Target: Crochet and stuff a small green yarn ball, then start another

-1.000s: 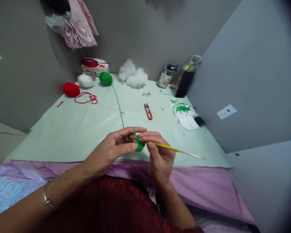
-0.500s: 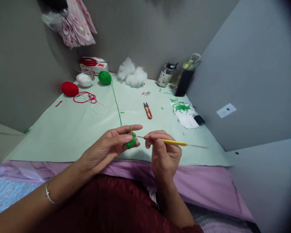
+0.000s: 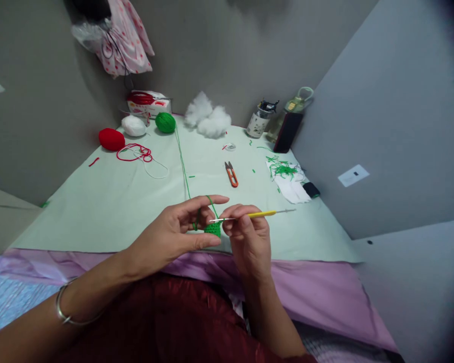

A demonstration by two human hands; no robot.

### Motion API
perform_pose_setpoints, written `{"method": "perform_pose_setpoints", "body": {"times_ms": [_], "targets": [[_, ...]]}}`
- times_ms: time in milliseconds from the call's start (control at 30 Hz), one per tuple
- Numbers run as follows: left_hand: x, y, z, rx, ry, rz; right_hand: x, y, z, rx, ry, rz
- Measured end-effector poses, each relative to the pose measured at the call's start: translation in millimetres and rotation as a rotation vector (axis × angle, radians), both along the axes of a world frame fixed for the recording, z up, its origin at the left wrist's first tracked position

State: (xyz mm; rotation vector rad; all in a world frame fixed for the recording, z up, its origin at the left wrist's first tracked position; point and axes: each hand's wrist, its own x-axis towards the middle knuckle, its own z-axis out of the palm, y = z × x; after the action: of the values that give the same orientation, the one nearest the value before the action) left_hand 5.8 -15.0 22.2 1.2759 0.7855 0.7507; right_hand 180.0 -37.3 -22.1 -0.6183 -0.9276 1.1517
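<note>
A small green crocheted piece (image 3: 212, 229) sits between the thumb and fingers of my left hand (image 3: 177, 227). Green yarn (image 3: 182, 164) runs from the green ball (image 3: 165, 122) down to this hand and loops over its raised index finger. My right hand (image 3: 251, 237) pinches a crochet hook with a yellow handle (image 3: 262, 214). The hook's metal tip points left and lies at the top edge of the green piece, with yarn beside it. The fingertips of my right hand are close to the piece's right side; whether they touch it is unclear.
Orange thread snips (image 3: 232, 175) lie beyond my hands. Farther back are red (image 3: 112, 139) and white (image 3: 133, 126) yarn balls, white stuffing (image 3: 208, 118), a pen jar (image 3: 257, 123), and a dark phone (image 3: 288, 132) against a bottle. Green scraps (image 3: 283, 169) lie on white paper at the right.
The hook's tip has moved left to the green piece, and my right hand has come closer. My left thumb has lowered, its fingers have spread more, and more of the piece shows.
</note>
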Motion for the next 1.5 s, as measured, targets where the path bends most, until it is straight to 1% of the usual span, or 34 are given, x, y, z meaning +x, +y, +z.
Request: {"method": "perform_pose_setpoints", "body": {"times_ms": [100, 167, 300, 467, 667, 767, 867, 967, 1033, 1133, 1267, 1333, 1400, 1433, 1467, 1500], "targets": [[3.6, -3.9, 3.1, 0.130, 0.039, 0.051, -0.4, 1.7, 1.3, -0.024, 0.006, 0.008], [4.2, -4.6, 3.9, 0.184, 0.053, 0.072, 0.4, 2.9, 1.8, 0.004, -0.036, -0.008], [2.8, -3.8, 4.8, 0.220, 0.077, 0.090, 3.9, 4.3, 2.6, 0.114, -0.125, -0.028], [0.9, -3.8, 5.7, 0.278, 0.092, 0.085, 10.1, 1.3, 1.8, 0.166, -0.286, -0.082], [-3.5, -2.3, 1.4, 0.378, 0.141, 0.080, 16.6, -7.5, 6.4, 0.311, -0.503, -0.145], [-4.8, -0.2, -0.1, 0.428, 0.172, 0.078, 17.4, -11.5, 10.0, 0.470, -0.712, -0.221], [-3.5, -0.4, 0.6, 0.425, 0.161, 0.116, 14.5, -14.2, 10.7, 0.658, -0.960, -0.374], [0.2, -3.7, 1.1, 0.365, 0.126, 0.171, 9.3, -16.5, 8.5, 0.762, -1.141, -0.549], [3.5, -6.0, 0.5, 0.288, 0.099, 0.218, 6.1, -18.4, 6.0, 0.809, -1.210, -0.620], [7.5, -8.0, -0.8, 0.156, 0.048, 0.266, 3.1, -21.5, 1.8, 0.802, -1.211, -0.643], [8.6, -9.3, -1.0, 0.075, -0.005, 0.289, 1.5, -21.2, -2.3, 0.747, -1.158, -0.587], [7.9, -9.7, -1.1, 0.108, 0.007, 0.302, 1.1, -18.4, -2.9, 0.724, -1.056, -0.565], [7.5, -9.6, -2.0, 0.214, 0.037, 0.316, 1.4, -15.3, -3.0, 0.677, -0.926, -0.525], [7.6, -9.3, -2.8, 0.269, 0.050, 0.324, 1.9, -14.3, -3.0, 0.658, -0.896, -0.509], [7.9, -8.6, -3.8, 0.299, 0.057, 0.332, 2.4, -13.7, -3.4, 0.652, -0.904, -0.507], [8.3, -7.8, -4.9, 0.288, 0.055, 0.334, 3.0, -13.6, -4.1, 0.663, -0.949, -0.516]]}}
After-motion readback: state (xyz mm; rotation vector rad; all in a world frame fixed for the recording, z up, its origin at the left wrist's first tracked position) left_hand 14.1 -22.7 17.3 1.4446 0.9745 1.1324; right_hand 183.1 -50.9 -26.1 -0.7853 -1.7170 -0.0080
